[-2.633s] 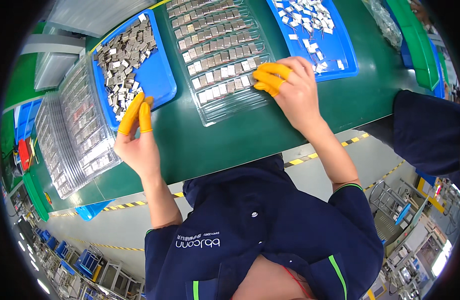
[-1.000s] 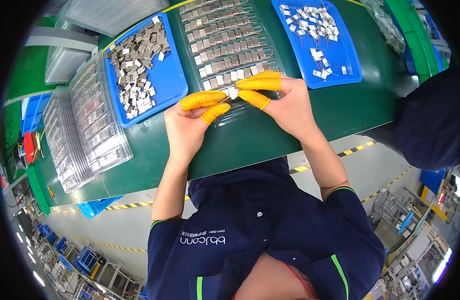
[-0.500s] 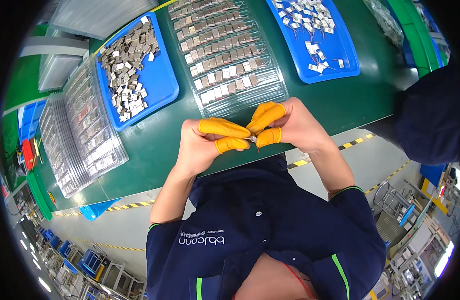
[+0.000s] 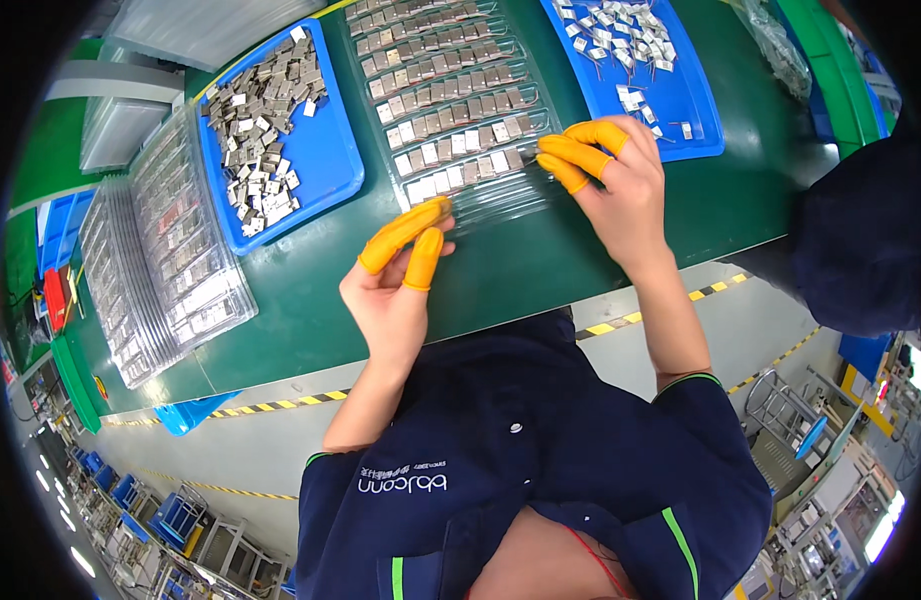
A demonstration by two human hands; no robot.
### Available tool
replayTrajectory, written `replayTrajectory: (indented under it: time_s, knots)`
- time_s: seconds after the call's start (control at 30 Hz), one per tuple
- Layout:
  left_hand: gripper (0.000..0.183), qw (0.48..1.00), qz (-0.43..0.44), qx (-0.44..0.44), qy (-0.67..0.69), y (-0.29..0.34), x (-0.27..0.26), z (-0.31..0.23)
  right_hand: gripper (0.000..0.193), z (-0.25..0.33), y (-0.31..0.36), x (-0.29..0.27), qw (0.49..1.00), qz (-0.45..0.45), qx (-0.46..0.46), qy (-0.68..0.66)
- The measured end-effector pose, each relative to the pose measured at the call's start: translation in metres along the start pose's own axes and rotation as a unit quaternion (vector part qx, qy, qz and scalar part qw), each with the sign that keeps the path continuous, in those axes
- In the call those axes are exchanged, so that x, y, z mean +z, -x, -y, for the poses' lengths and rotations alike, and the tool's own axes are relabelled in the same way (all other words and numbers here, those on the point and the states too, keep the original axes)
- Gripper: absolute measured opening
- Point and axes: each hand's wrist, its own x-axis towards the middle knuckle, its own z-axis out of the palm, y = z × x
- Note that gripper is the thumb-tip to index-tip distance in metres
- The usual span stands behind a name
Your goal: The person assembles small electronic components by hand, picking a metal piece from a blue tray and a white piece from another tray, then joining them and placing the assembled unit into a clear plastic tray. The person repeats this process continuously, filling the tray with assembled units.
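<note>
Yellow finger cots cover some fingers of both hands. My left hand (image 4: 395,285) is open over the front left corner of the clear plastic tray (image 4: 500,212), its thumb and forefinger apart. My right hand (image 4: 625,195) reaches to the tray's right edge, fingertips brought together at the end of a row of parts. What they pinch, if anything, is hidden. Rows of small rectangular silver and white connector-like parts (image 4: 455,148) fill most of the tray, with thin wires along their right side. The tray's nearest grooves hold no parts.
At left stands a blue tray (image 4: 330,165) of loose metal pieces (image 4: 265,125); stacked clear trays (image 4: 170,260) lean beside it. Another blue tray (image 4: 695,110) at right holds white wired pieces (image 4: 630,35). A person's dark sleeve (image 4: 860,230) is at the right. The green table (image 4: 310,310) ends before me.
My hands have parted from their joint pinch on a small part. The right moved forward and right to the clear tray's edge; the left moved slightly forward and opened.
</note>
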Motion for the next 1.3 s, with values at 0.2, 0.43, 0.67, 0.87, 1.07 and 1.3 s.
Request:
replayTrajectory:
  time_s: [0.2,0.43,0.67,0.87,1.07,1.3]
  knots:
    - [0.024,0.996,-0.042,0.031,-0.069,-0.005,-0.028,-0.001,0.014,-0.012,0.002,0.007,0.997,0.043,-0.062,0.035]
    - [0.025,0.982,-0.098,0.072,-0.143,-0.017,-0.054,-0.011,0.017,-0.024,-0.001,-0.009,0.998,0.053,0.019,0.002]
    - [0.024,0.941,-0.174,0.112,-0.267,-0.044,-0.092,-0.017,0.021,-0.08,-0.011,-0.036,0.984,0.001,0.164,0.068]
    - [0.025,0.794,-0.138,0.194,-0.56,-0.084,-0.125,-0.029,0.022,-0.085,-0.024,-0.023,0.969,0.103,0.202,0.095]
    - [0.022,0.772,-0.146,0.188,-0.589,-0.12,-0.145,-0.02,0.02,-0.077,-0.033,-0.029,0.965,0.131,0.215,0.073]
    - [0.027,0.76,-0.1,0.167,-0.62,-0.143,-0.121,-0.023,0.014,-0.079,-0.024,-0.028,0.958,0.021,0.286,-0.012]
